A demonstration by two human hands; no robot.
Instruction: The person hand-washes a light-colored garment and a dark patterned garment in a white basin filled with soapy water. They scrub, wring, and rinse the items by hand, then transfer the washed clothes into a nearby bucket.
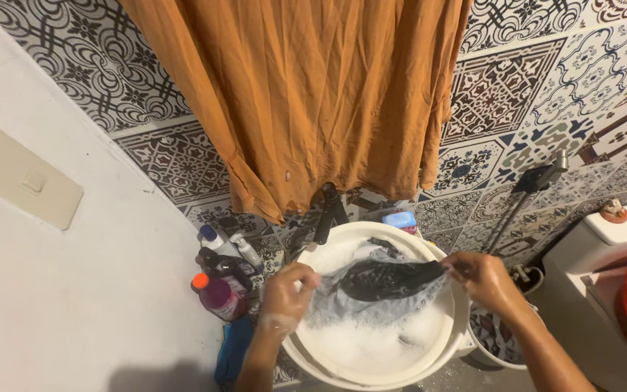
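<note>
Garment (382,279) | dark, wet, soapy | stretched between both hands' fingers

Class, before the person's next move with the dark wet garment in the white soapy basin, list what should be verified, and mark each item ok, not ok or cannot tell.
1. Left hand grips the dark wet garment: ok.
2. Right hand grips its other end: ok.
3. Garment stretched over the round white plastic basin, not beyond its rim: ok.
4. Suds present in the basin: ok.
5. Pink bottle with orange cap stands clear of the left hand: ok.
6. Garment free of dirt: cannot tell.
</note>
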